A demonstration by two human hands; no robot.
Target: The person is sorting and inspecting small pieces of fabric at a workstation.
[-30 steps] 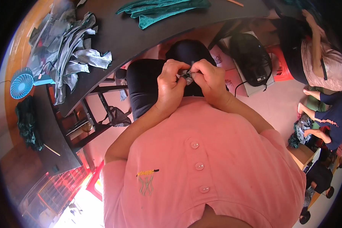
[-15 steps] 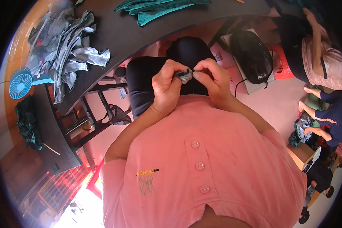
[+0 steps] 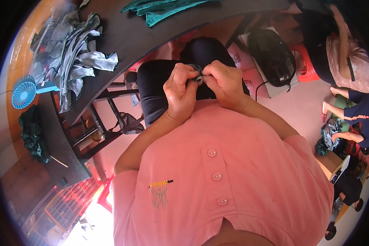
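Since the cloth (image 3: 199, 78) looks light and soft, its sides, pinched by left hand (image 3: 180, 91) and right hand (image 3: 225, 85), suit gripping.

– Where do the hands sit?
– The bare, curled left hand (image 3: 179, 90) is at twelve o'clock, the bare, rounded right hand (image 3: 225, 84) near one, fingertips close together
– Their pose?
– Both pinch, thumb against bent fingers, knuckles toward twelve
– And the arms?
– The bare, tapering left forearm (image 3: 147, 141) slants from its bent elbow (image 3: 125, 166) toward one o'clock; the bare, tapering right forearm (image 3: 270, 119) slants toward ten
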